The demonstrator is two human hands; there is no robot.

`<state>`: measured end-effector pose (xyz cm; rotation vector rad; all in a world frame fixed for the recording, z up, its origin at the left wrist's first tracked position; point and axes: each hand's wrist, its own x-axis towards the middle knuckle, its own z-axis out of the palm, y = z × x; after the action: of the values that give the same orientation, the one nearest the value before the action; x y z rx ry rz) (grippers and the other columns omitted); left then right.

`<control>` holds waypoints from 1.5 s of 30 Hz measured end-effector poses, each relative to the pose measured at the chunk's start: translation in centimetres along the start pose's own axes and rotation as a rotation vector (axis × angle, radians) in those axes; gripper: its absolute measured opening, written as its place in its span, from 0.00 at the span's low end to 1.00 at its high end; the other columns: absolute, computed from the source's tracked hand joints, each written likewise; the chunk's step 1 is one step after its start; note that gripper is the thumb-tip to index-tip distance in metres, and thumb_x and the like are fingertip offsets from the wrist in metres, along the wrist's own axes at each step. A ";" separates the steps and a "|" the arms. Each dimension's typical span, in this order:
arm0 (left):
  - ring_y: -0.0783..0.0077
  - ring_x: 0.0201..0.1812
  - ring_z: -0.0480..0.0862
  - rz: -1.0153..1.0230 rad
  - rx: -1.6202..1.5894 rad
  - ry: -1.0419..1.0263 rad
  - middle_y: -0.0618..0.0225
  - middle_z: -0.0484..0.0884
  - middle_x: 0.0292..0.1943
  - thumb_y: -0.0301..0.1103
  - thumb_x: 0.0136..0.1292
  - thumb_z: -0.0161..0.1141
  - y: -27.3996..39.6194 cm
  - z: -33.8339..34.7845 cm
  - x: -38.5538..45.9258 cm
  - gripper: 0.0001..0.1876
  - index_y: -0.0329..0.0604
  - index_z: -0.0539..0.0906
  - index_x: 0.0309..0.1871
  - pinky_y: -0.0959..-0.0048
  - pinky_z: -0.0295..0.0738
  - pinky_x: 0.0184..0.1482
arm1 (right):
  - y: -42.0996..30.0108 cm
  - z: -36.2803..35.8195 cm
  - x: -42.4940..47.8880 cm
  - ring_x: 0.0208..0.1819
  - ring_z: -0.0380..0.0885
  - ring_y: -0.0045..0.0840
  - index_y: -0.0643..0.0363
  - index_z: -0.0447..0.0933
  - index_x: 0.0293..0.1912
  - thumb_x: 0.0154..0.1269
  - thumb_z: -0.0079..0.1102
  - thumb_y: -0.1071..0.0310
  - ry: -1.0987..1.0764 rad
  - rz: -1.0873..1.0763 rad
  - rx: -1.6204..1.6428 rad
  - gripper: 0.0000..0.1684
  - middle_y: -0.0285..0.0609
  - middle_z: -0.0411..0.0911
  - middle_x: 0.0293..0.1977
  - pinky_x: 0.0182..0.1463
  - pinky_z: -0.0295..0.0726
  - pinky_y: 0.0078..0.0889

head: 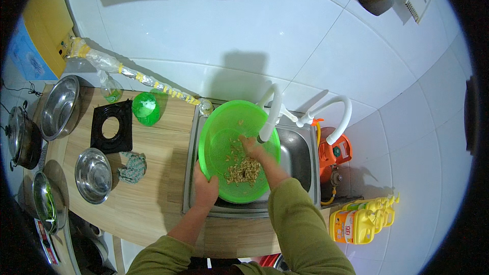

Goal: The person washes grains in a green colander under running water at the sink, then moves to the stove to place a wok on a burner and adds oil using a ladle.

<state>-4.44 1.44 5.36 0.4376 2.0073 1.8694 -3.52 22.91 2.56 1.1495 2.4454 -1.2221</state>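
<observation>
A round green mesh plastic basket (217, 141) sits over a stainless steel sink (298, 152). Pale, shelled-looking pieces of food (242, 172) lie heaped in its lower part, with several scattered higher up. My left hand (205, 187) grips the basket's left rim, thumb over the edge. Inside the basket, beneath the white curved faucet (272, 116), is my right hand (252, 148), its fingers near the scattered pieces; whether it holds any cannot be seen.
A second white faucet (340, 110) curves at the right. On the wooden counter (153, 206) at the left are a steel bowl (93, 175), a green-and-white cloth (132, 168), a black square stand (111, 126) and a green container (146, 109). An orange gas cylinder (332, 152) stands right of the sink.
</observation>
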 end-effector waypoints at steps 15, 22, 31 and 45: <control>0.55 0.52 0.64 0.014 0.037 0.002 0.48 0.62 0.49 0.19 0.46 0.47 -0.2 -0.4 0.4 0.31 0.31 0.53 0.58 0.66 0.57 0.55 | -5.3 -4.5 -3.2 0.59 0.51 0.45 0.55 0.50 0.60 0.57 0.41 0.40 -0.614 0.161 0.268 0.39 0.51 0.50 0.59 0.50 0.61 0.59; 0.58 0.52 0.65 0.004 -0.032 -0.006 0.49 0.62 0.49 0.18 0.46 0.46 1.2 0.0 0.2 0.31 0.30 0.53 0.58 0.68 0.58 0.55 | 2.3 -1.7 0.5 0.43 0.70 0.44 0.59 0.72 0.42 0.58 0.39 0.44 -0.017 -0.201 -0.420 0.28 0.50 0.68 0.47 0.45 0.69 0.39; 0.59 0.51 0.66 0.004 -0.011 0.042 0.51 0.64 0.48 0.16 0.45 0.45 -0.3 0.0 0.6 0.32 0.30 0.53 0.58 0.69 0.58 0.54 | 2.5 4.0 -8.5 0.40 0.70 0.45 0.63 0.69 0.42 0.51 0.53 0.57 -0.157 -0.403 -0.475 0.22 0.58 0.69 0.36 0.42 0.69 0.42; 0.59 0.52 0.66 -0.079 0.018 -0.057 0.51 0.64 0.49 0.18 0.48 0.44 2.9 -0.7 0.0 0.29 0.31 0.53 0.58 0.68 0.58 0.54 | 6.1 2.8 2.6 0.40 0.70 0.43 0.58 0.66 0.49 0.53 0.52 0.63 0.153 -0.287 -0.056 0.22 0.57 0.70 0.41 0.41 0.69 0.37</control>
<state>-4.81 1.07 8.27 0.4061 1.9764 1.7731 -1.48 24.49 -4.17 0.9324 2.8190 -1.1654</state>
